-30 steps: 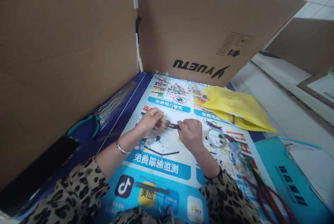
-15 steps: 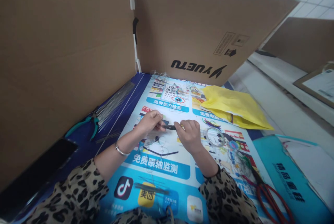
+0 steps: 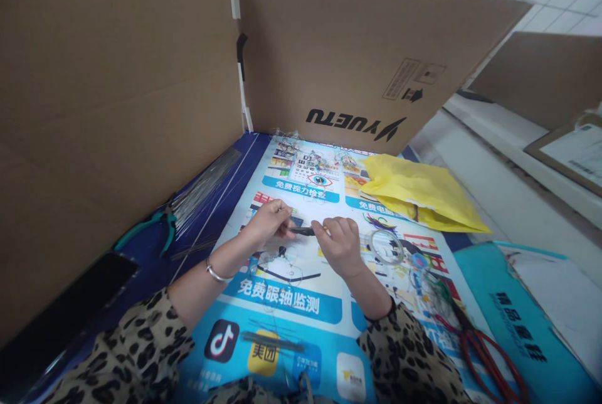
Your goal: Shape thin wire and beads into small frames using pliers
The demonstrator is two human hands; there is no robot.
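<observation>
My right hand (image 3: 339, 246) is closed around a slim dark tool (image 3: 303, 231), perhaps pliers, whose narrow end points left. A bit of yellow shows by the thumb. Facing it, my left hand (image 3: 270, 227) pinches with thumb and fingers right at the tool's tip; what it holds there is too small to make out. Thin wire loops (image 3: 277, 272) show below the hands, over the printed poster sheet (image 3: 305, 209). I cannot tell whether they run up to my fingers. Nearer my body lies a bundle of short dark wires (image 3: 273, 341).
Teal-handled pliers (image 3: 145, 228), straight wires (image 3: 204, 191) and a black phone-like slab (image 3: 70, 322) lie left. Rightward are a tape roll (image 3: 386, 247), a yellow bag (image 3: 423, 194), red-handled scissors (image 3: 489, 354) and a teal folder (image 3: 512, 316). Cardboard walls (image 3: 352, 53) stand behind and left.
The whole view has shifted very slightly. Both hands keep nearly the same pose, with the dark tool still between them, tilted a touch differently.
</observation>
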